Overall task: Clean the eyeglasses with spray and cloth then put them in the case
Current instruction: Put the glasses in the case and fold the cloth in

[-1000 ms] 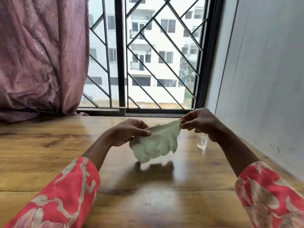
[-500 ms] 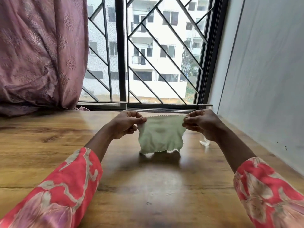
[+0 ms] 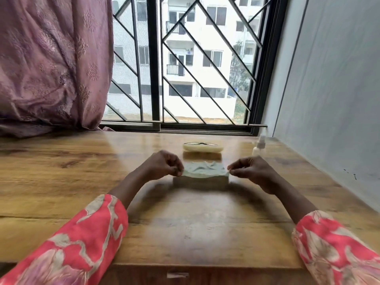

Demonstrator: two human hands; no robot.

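Observation:
A pale green cloth [image 3: 203, 170] is stretched between my hands, low over the wooden table [image 3: 82, 182]. My left hand [image 3: 162, 167] pinches its left corner and my right hand [image 3: 253, 170] pinches its right corner. Behind the cloth lies a cream eyeglass case [image 3: 203, 148] with the dark-rimmed eyeglasses [image 3: 200, 143] on top of it. A small clear spray bottle [image 3: 259, 146] stands to the right of the case, near the wall.
A barred window [image 3: 156, 79] runs along the table's far edge. A purple curtain [image 3: 51, 64] hangs at the back left and rests on the table. A grey wall [image 3: 329, 99] borders the right side. The table's front edge is close to me.
The cloth went from hanging crumpled to spread between both hands, then down low over the table. The view tipped down, so the case with the eyeglasses now shows.

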